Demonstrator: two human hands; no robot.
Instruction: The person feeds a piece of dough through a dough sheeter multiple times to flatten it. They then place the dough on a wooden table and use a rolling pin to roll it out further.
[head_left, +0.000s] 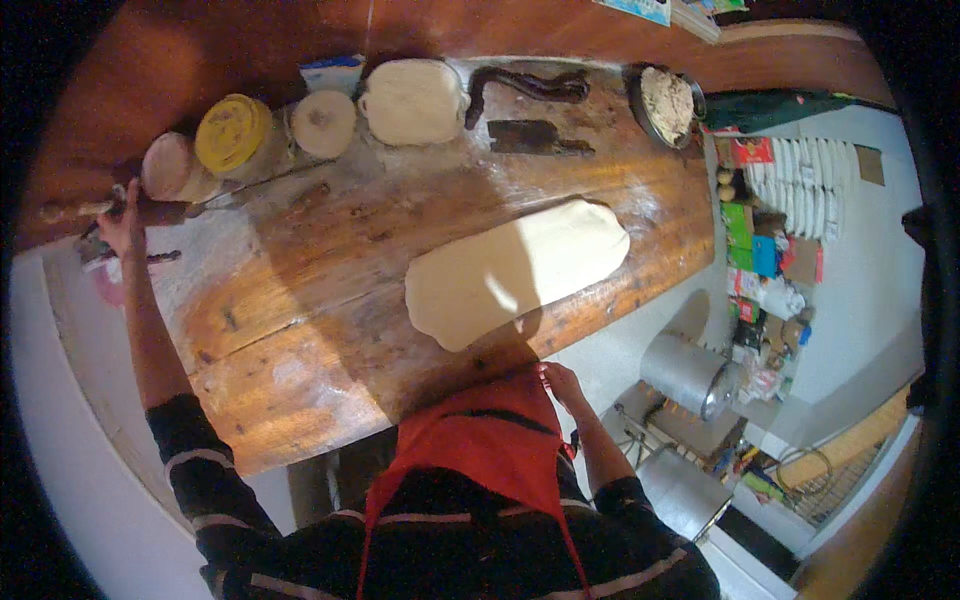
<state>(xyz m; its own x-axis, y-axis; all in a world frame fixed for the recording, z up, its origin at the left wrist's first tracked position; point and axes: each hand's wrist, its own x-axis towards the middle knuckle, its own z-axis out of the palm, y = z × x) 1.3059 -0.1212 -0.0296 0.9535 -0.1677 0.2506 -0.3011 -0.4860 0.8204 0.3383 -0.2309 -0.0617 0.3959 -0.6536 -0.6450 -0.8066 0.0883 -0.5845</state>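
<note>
A long, flat oval sheet of dough (517, 274) lies slantwise on the floured wooden table (300, 255), partly in bright light. My left hand (120, 229) reaches to the table's far left end with its fingers apart, beside a round-lidded container (169, 166) and some small items that are hard to make out. Whether its fingertips touch any of them is unclear. Down at the near edge of the table, my right hand (564, 386) is closed on the side edge of the red apron (487, 412) that I wear.
Along the back stand a yellow-lidded tub (234, 133), a round container (324, 124), a pale handled basin (415, 103) and a pan of floury material (666, 106). A dark flat tool (532, 138) lies nearby. Metal cylinders (686, 375) and stacked packages (795, 187) stand at right.
</note>
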